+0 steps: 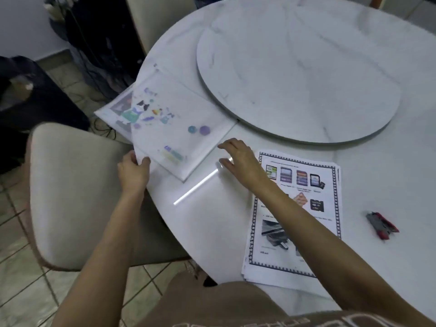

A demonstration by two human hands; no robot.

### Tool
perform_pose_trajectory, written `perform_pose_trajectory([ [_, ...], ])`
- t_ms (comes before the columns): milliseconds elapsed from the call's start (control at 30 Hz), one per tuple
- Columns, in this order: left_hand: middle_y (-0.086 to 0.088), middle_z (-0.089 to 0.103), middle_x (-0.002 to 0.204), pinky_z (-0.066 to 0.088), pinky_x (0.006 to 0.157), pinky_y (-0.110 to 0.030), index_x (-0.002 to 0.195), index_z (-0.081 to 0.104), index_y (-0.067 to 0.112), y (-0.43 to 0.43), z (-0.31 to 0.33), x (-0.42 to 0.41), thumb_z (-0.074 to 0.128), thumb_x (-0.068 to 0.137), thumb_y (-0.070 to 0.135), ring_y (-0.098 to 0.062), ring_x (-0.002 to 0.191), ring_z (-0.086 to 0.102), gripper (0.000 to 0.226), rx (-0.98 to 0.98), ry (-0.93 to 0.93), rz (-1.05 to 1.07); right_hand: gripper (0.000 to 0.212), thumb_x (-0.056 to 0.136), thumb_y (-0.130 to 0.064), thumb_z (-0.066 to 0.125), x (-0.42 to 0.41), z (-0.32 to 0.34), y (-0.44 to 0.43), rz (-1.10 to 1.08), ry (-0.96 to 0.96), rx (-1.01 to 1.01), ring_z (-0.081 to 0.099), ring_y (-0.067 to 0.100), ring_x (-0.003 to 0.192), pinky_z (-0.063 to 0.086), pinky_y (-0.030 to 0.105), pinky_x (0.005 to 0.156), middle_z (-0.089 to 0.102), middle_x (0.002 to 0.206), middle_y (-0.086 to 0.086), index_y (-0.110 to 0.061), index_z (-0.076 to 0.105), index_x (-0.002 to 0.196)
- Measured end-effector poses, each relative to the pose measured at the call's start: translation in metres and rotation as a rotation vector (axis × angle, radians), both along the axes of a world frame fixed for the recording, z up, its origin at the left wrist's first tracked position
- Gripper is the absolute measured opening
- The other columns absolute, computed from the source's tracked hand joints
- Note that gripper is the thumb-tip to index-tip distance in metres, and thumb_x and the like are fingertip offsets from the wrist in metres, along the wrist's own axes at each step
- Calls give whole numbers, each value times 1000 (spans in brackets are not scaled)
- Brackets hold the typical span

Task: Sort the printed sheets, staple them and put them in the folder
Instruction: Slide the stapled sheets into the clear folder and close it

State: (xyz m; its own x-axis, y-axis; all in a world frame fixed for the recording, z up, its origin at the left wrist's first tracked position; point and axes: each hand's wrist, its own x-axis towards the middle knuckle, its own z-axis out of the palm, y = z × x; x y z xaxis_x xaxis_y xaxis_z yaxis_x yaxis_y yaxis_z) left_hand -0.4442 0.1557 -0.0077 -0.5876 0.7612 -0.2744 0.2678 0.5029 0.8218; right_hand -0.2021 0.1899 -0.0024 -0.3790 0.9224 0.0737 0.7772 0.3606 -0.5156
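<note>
Left hand [132, 171] grasps the translucent folder [188, 109] at 10 o'clock, where it overhangs the bench [212, 223]. Right hand [238, 159] is released beside it. Printed sheets [264, 258] lie at 4 o'clock. Risk: the right forearm could drag the stack out of order.

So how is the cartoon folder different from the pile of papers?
The folder shows colourful cartoons; the printed sheets have a dark patterned border. The folder sticks past the table edge, gripped by the left hand; the sheets lie on the table, ungripped. Both are white with coloured pictures.
</note>
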Motion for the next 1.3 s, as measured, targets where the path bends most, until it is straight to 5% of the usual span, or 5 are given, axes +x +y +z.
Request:
perform_pose_trajectory([
  [300,-13,53,132,41,103,-40,131,48,3,34,-8,-15,54,91,19,-31,120,50,44,-42,-111,43,32,85,-7,53,-57,-21,12,128,-100,-68,46,35,111,42,45,90,53,119,16,1,55,116],
  [500,-11,53,132,40,103,-34,129,47,4,33,-10,-13,56,89,11,-25,120,51,41,42,-162,154,27,87,-10,51,-65,-26,4,112,-76,-62,44,31,109,35,30,92,53,117,13,0,56,112],
  [967,-4,50,134,50,60,-9,135,29,13,2,13,-2,48,89,-7,16,68,61,54,303,-272,189,33,91,-18,54,-81,-21,-32,185,101,-258,43,26,110,32,25,95,52,121,11,-6,55,122],
  [1167,-4,50,132,48,64,-5,135,35,16,-22,42,5,59,83,-4,-9,104,54,61,383,-262,210,29,93,-21,52,-69,-10,-37,89,238,-320,47,18,113,24,8,86,51,123,8,-10,58,119],
  [1300,-4,52,130,50,84,-23,136,36,16,-36,63,7,54,85,-4,-13,112,53,58,431,-244,203,27,94,-22,50,-53,-2,-38,-47,356,-314,49,19,110,30,14,88,53,116,6,-12,60,116],
])
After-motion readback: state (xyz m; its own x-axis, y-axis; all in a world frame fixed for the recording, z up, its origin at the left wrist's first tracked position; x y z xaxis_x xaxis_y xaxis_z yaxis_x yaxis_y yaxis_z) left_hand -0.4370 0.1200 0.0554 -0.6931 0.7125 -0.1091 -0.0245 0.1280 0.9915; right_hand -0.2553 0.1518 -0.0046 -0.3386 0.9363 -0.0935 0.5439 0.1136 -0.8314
